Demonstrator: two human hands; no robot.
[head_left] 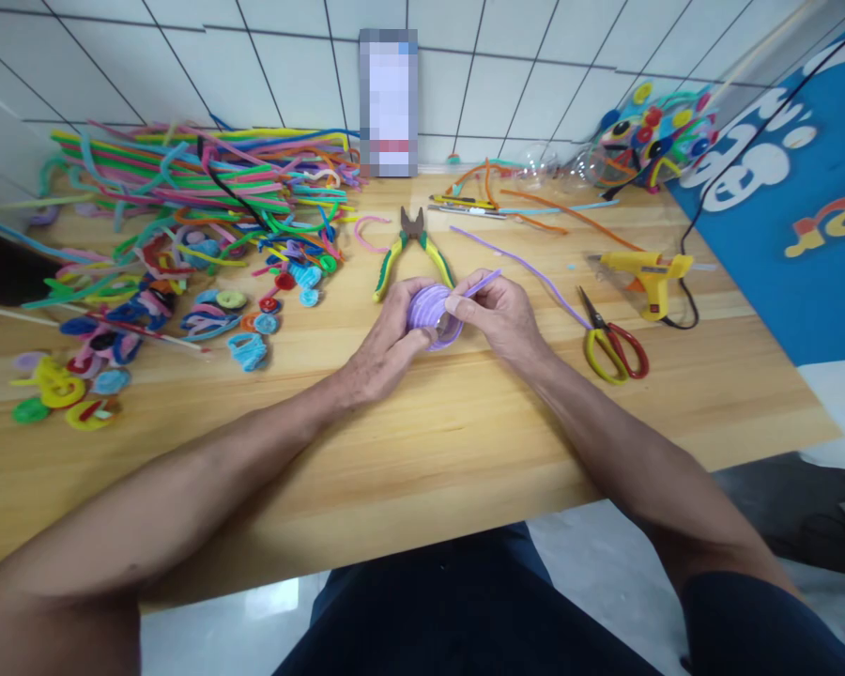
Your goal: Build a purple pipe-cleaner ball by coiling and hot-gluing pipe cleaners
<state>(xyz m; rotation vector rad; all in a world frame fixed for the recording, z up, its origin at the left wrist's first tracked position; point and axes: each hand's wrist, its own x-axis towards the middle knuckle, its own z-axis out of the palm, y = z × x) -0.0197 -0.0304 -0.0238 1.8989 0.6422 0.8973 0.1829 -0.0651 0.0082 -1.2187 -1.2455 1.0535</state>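
Observation:
My left hand [392,340] is wrapped round a purple coil of pipe cleaner [428,306], its fingers closed on the left and lower sides. Something clear and shiny shows in the coil's opening; I cannot tell what it is. On the coil's right, my right hand [503,314] pinches the pipe cleaner's free end [491,279], which sticks out up and to the right. Just behind the hands lie pliers [413,239] with green and yellow handles, jaws pointing away. Another purple pipe cleaner [528,263] stretches across the wood to the right.
Red-and-yellow-handled scissors [611,343] and a yellow glue gun [644,272] with a black cord lie right. Pipe cleaners [204,178] are heaped left, with small coiled pieces [248,349] before them. A phone [389,103] leans on the tiled wall. A bag of colourful pieces [652,141] stands back right.

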